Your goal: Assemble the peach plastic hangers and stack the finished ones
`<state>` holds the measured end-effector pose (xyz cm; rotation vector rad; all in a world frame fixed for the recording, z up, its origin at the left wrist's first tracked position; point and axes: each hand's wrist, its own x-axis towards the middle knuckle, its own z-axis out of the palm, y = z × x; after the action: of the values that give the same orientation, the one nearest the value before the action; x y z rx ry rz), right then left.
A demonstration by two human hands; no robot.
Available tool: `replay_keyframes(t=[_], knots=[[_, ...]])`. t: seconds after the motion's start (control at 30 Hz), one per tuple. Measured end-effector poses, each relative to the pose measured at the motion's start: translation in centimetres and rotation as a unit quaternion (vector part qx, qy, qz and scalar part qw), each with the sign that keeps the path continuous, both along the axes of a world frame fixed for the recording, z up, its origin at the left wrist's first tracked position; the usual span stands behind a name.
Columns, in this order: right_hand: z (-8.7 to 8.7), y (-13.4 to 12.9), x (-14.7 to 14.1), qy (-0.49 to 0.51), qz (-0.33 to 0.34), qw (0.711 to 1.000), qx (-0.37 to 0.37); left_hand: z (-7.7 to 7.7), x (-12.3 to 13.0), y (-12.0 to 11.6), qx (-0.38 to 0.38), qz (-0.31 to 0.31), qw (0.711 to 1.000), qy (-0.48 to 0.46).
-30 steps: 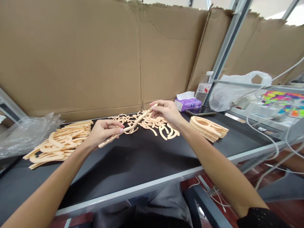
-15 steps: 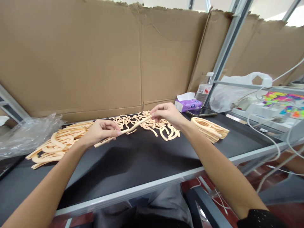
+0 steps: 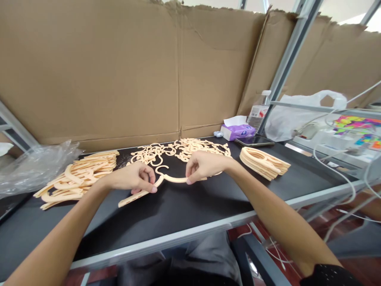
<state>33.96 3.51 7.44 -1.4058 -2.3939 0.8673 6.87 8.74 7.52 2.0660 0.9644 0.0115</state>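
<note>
A cream-coloured clothes hanger [image 3: 175, 180] is stretched between my two hands, low over the black table, its curved hook standing up in the middle. My left hand [image 3: 135, 176] pinches the hanger's left arm, whose slotted end sticks out below the fingers. On the other side, my right hand [image 3: 206, 166] grips the right arm between thumb and fingers, hiding part of it. Behind the hands lie a loose pile of hanger hooks [image 3: 150, 153] and a second heap of curved cream pieces [image 3: 199, 147].
Stacked cream hanger parts [image 3: 80, 176] lie at the left beside clear plastic wrap [image 3: 38, 167]. Another neat stack [image 3: 262, 162] sits at the right. Further back are a purple tissue pack [image 3: 238, 131], a phone [image 3: 254, 141] and a bottle [image 3: 258, 113]. A cardboard wall [image 3: 119, 79] closes the back.
Both hands have come lower and nearer to me with the hanger. It was tilted up to the right; now its hook points up and its arms slope down from the middle.
</note>
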Motion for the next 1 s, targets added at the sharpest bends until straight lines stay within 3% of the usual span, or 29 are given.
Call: replay_keyframes(t=[0.33, 0.6, 0.77, 1.0], knots=[[-0.6, 0.2, -0.6, -0.026, -0.007, 0.999, 0.033, -0.3, 0.1, 0.1, 0.029, -0.001, 1.0, 0.011], [-2.5, 1.1, -1.7, -0.029, -0.064, 0.989, 0.13, -0.8, -0.3, 1.5, 0.208, 0.058, 0.973, 0.075], [-3.6, 1.6, -2.0, -0.057, -0.085, 0.977, 0.186, -1.2, -0.4, 1.9, 0.259, 0.088, 0.956, 0.102], [-4.0, 1.6, -2.5, -0.066, -0.101, 0.971, 0.204, -1.5, -0.6, 2.0, 0.293, 0.092, 0.944, 0.121]])
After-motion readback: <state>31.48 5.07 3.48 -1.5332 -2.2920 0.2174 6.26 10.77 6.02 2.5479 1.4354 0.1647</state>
